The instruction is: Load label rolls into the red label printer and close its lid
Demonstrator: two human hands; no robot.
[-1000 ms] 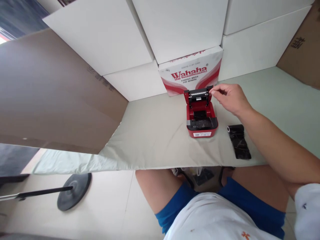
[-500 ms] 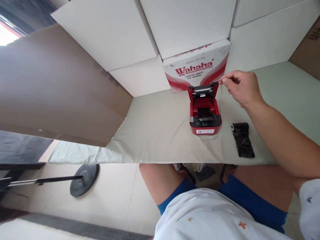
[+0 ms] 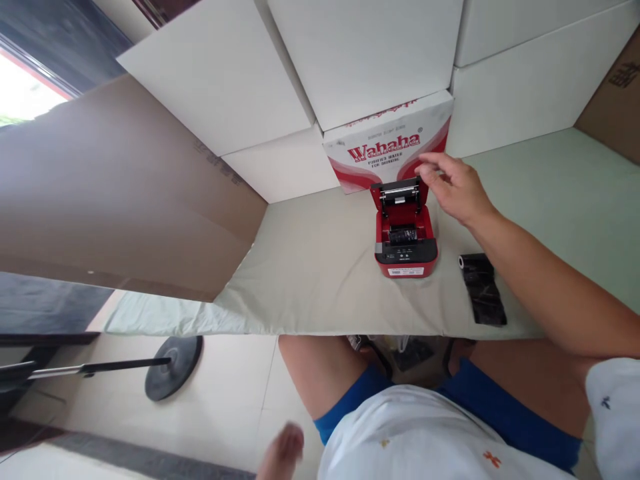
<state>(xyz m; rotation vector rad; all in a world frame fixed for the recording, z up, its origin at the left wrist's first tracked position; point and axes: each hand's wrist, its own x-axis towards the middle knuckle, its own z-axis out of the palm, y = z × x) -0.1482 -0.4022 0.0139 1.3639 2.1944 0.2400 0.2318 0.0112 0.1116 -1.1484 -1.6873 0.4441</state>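
A small red and black label printer [image 3: 406, 270] stands on the cloth-covered table with its lid [image 3: 400, 192] raised. Inside its bay lies a dark roll [image 3: 403, 234]. At the lid's top right corner is my right hand [image 3: 455, 190], thumb and fingers closed around the edge. To the right of the printer, a roll of black plastic bags [image 3: 481, 287] lies partly unrolled, below my right forearm. My left hand [image 3: 287, 447] is low at the bottom of the view, away from the table and smeared by motion; its fingers cannot be made out.
Behind the printer leans a Wahaha water carton [image 3: 390, 147], with large white boxes [image 3: 370, 53] stacked behind. A big brown cardboard panel [image 3: 125, 200] stands at the left. On the floor is a round black stand base [image 3: 175, 377]. The pale green cloth [image 3: 310, 267] reaches the front edge.
My left hand has come into view at the bottom. My right hand has shifted left over the lid's corner. Clear film over the printer's front no longer shows, and the whole view has shifted slightly.
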